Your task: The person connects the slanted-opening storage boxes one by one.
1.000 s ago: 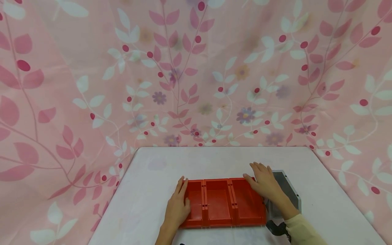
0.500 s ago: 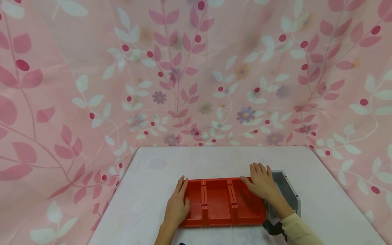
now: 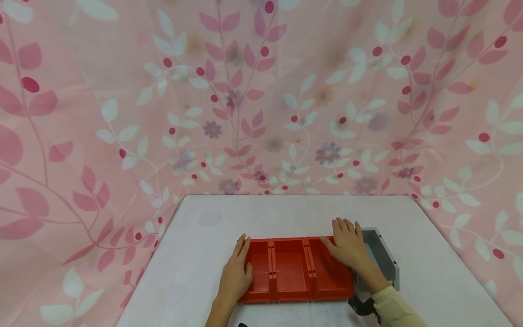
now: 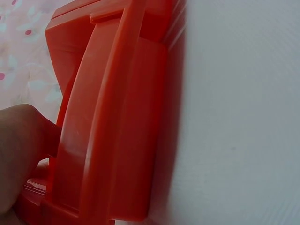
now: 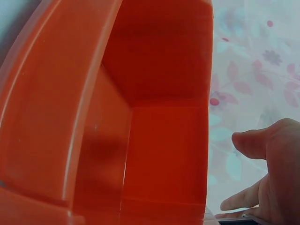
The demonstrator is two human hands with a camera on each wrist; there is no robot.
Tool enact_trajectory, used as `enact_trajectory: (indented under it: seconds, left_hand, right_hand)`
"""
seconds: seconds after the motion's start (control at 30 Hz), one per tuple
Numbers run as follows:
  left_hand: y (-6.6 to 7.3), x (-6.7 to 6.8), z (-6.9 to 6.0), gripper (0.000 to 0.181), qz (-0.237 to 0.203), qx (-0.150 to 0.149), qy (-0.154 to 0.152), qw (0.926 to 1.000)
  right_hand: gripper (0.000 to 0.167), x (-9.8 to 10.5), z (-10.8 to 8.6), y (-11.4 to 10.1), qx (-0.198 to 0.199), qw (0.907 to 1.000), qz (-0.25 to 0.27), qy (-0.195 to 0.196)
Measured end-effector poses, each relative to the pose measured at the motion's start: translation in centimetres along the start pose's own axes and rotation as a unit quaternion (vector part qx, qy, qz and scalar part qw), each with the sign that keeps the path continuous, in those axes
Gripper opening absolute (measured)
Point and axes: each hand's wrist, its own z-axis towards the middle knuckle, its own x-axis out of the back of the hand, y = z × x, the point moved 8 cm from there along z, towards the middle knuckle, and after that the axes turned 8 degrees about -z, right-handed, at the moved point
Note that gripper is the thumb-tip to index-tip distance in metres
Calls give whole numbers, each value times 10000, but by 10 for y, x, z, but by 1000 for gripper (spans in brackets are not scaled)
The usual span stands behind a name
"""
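Three red plastic storage bins (image 3: 291, 272) stand joined side by side on the white table. At their left end my left hand (image 3: 234, 277) grips the outer side wall, thumb over the inside and fingers along the outside. In the left wrist view the hand (image 4: 21, 150) meets the rim of the red bin (image 4: 133, 131). A grey bin (image 3: 393, 268) stands against the right end of the row. My right hand (image 3: 349, 245) lies over where red and grey meet, fingers extended. In the right wrist view its thumb stands apart from the red bin (image 5: 164, 154); its fingertips are partly hidden.
The white table (image 3: 196, 227) runs back to a pink floral curtain (image 3: 261, 113). A black wrist mount (image 3: 361, 305) hangs under the right wrist, near the front of the grey bin.
My right hand has shifted slightly left, and the grey bin has crept left with it toward the red row. My left hand and the red bins have barely moved.
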Motion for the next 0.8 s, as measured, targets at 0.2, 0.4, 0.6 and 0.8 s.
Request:
enact_trajectory:
  seconds: [0.2,0.4,0.6,0.8]
  left_hand:
    - [-1,0,0,73,-16,15,18,10000]
    - [0,3,1,73,-74,45,-18,10000]
    - [-1,3,2,73,-72,79,-81,9999]
    - [-1,-1,1,73,-104,109,-108,9998]
  right_hand:
    - [69,2,-2,-2,-29,9999,-52,94]
    - [68,2,-1,-4,24,9998,-66,180]
    - [69,-2,0,-2,-41,9996,-119,241]
    - [70,-1,-2,0,-69,9994,-177,284]
